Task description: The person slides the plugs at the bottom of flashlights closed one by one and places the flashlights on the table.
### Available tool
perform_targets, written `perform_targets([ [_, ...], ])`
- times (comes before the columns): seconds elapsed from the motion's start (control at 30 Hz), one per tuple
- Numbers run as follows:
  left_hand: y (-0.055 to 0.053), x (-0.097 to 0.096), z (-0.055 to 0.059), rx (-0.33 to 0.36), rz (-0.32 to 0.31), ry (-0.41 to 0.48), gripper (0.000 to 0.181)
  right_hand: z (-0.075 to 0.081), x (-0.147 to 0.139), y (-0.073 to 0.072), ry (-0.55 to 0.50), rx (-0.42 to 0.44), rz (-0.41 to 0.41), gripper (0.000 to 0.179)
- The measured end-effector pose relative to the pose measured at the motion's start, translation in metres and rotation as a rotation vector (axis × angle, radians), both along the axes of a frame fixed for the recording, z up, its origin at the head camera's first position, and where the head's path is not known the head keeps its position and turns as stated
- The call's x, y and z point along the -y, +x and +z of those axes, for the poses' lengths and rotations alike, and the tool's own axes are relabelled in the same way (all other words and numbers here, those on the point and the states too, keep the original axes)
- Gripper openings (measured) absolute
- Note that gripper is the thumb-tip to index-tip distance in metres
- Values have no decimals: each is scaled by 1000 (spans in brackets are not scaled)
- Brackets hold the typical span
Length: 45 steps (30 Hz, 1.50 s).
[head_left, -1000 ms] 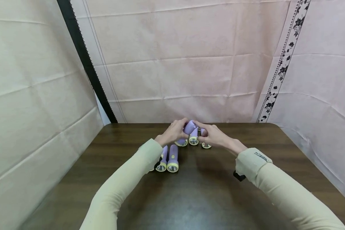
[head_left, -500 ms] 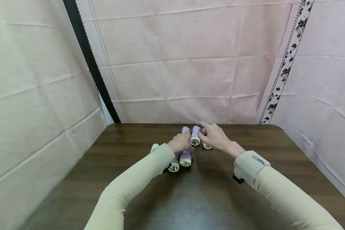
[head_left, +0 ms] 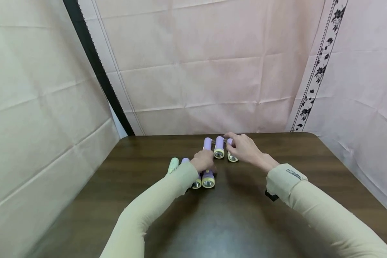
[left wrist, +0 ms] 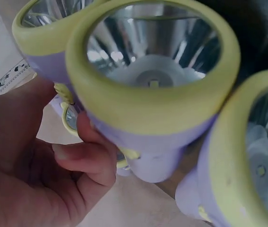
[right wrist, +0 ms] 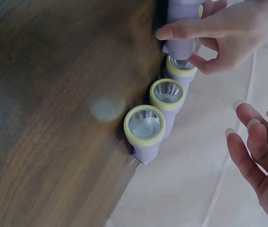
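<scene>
My left hand (head_left: 204,160) grips the rear of a purple flashlight (head_left: 208,182) with a yellow rim, at the right end of the nearer row. In the right wrist view its thumb and fingers lie on either side of the purple body (right wrist: 181,47). Close by lie another purple flashlight (head_left: 196,184) and a mint-green one (head_left: 173,165), partly hidden by my sleeve. Behind, a farther row holds three purple flashlights, with one in the middle (head_left: 219,147). My right hand (head_left: 243,147) hovers by the rightmost flashlight (head_left: 233,157), fingers loosely bent, holding nothing.
All the flashlights lie on a dark brown wooden table (head_left: 261,222), lenses toward me. Pale cloth (head_left: 213,82) hangs behind the table's far edge and along both sides. A thin metal loop (right wrist: 134,163) sticks out beside the end flashlight.
A tilted flashlight between my hands has come down into the farther row. My left hand has moved nearer to me, and the front flashlights have shifted right. My right hand stays about the same.
</scene>
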State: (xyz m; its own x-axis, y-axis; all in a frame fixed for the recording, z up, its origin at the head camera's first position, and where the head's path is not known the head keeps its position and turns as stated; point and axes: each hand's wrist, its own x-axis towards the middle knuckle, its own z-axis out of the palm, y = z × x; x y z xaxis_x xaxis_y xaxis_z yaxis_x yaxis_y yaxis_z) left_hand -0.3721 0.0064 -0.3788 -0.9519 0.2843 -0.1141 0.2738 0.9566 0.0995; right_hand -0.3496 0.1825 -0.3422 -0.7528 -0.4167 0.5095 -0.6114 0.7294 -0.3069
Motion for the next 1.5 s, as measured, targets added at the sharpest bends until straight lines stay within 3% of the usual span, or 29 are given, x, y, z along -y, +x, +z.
perform_targets([
  [0.1, 2, -1, -7, -8, -8, -25, 36, -5, -1, 0, 7, 17, -6, 31],
  [0.23, -1, -1, -2, -45, -36, -6, 42, -4, -3, -2, 11, 15, -30, 30],
  [0.43, -34, 0, 25, -201, -51, 41, 31, 1, -7, -10, 22, 1, -54, 25],
  [0.57, -59, 0, 27, -269, -55, 75, 14, 3, -12, -12, 31, 3, -80, 22],
  [0.67, -76, -1, 19, -242, -26, 59, 13, 5, -15, -12, 21, 1, -88, 22],
  [0.77, -90, -3, 9, -162, 39, 57, 18, 6, -17, -14, 20, -6, -76, 20],
  [0.9, -102, -5, -2, -73, 145, 168, 40, 2, -21, -18, 44, 14, -84, 18],
  [1.0, -106, -4, -6, -52, 191, 233, 49, -3, -26, -20, 49, 54, -96, 21],
  [1.17, -102, 10, 7, -111, 201, 264, 46, -4, -24, -19, 10, 106, -88, 34],
  [1.37, -92, 18, 28, -200, 123, 282, 46, -6, -19, -18, 25, 89, -52, 51],
  [1.5, -82, 18, 40, -273, 43, 375, 49, -2, -15, -17, 12, 71, -31, 60],
])
